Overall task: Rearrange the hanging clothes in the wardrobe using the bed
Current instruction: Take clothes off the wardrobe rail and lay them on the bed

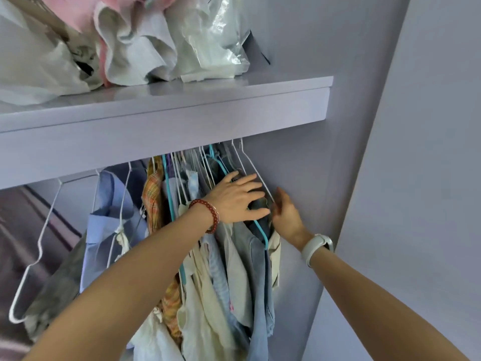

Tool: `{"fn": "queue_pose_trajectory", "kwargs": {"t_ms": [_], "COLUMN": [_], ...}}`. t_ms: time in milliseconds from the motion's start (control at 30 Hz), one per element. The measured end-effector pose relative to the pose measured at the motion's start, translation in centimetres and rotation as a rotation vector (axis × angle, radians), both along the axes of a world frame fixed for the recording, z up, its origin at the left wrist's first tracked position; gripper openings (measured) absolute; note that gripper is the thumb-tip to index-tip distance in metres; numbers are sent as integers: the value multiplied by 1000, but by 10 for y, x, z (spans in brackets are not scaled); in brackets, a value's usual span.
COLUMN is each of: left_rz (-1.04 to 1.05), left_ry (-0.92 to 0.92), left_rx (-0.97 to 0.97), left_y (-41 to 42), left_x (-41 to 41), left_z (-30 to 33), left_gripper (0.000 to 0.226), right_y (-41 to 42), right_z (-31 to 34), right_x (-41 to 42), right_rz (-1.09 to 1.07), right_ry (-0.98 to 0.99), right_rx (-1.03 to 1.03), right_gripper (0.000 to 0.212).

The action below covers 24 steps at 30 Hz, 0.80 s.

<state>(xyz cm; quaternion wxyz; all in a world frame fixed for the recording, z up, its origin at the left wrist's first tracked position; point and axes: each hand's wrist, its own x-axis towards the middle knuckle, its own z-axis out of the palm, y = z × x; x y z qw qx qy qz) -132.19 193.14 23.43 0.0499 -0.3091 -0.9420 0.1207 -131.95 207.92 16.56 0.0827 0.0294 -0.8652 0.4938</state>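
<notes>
The hanging clothes (234, 256) are bunched under the shelf (166, 105), against the wardrobe's right wall. The left hand (234, 199) lies flat on them, its grip open and holding nothing. Just right of it, the right hand (286, 214) reaches behind the last hanger; its grip cannot be told. Left of both, an empty hanger (39, 246) dangles. Little seems done: nearly everything waits on the rail, no bed visible.

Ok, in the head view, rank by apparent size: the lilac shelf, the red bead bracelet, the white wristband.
1. Lilac shelf, by far the largest.
2 and 3. Red bead bracelet and white wristband: they look alike, so I won't rank them.
</notes>
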Motion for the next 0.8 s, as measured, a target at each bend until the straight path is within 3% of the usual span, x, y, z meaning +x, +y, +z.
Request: {"fn": "queue_pose_trajectory", "kwargs": {"t_ms": [133,233,333,467,633,800], "left_rz": [-46,-75,-110,-168,-206,-232], "left_ry": [69,150,196,268,264,247], "left_rx": [-25,-36,-17,14,-46,51], "left_y": [-5,-22,-45,-83,-124,-114], "left_x": [-9,-1,6,15,22,23], "left_z": [-4,-9,-11,-14,-20,-23], "left_gripper": [74,69,82,67,56,52], "right_y": [-3,-9,-23,-39,-44,-28], "right_z": [-1,3,8,7,26,18], "right_x": [-13,-18,-18,-6,4,42], "right_rz": [-27,-45,-56,-205,-237,-235], "right_ry": [1,-8,24,215,372,437], "right_rx": [-79,-5,14,16,-30,-94], "right_gripper": [34,30,26,27,27,25]}}
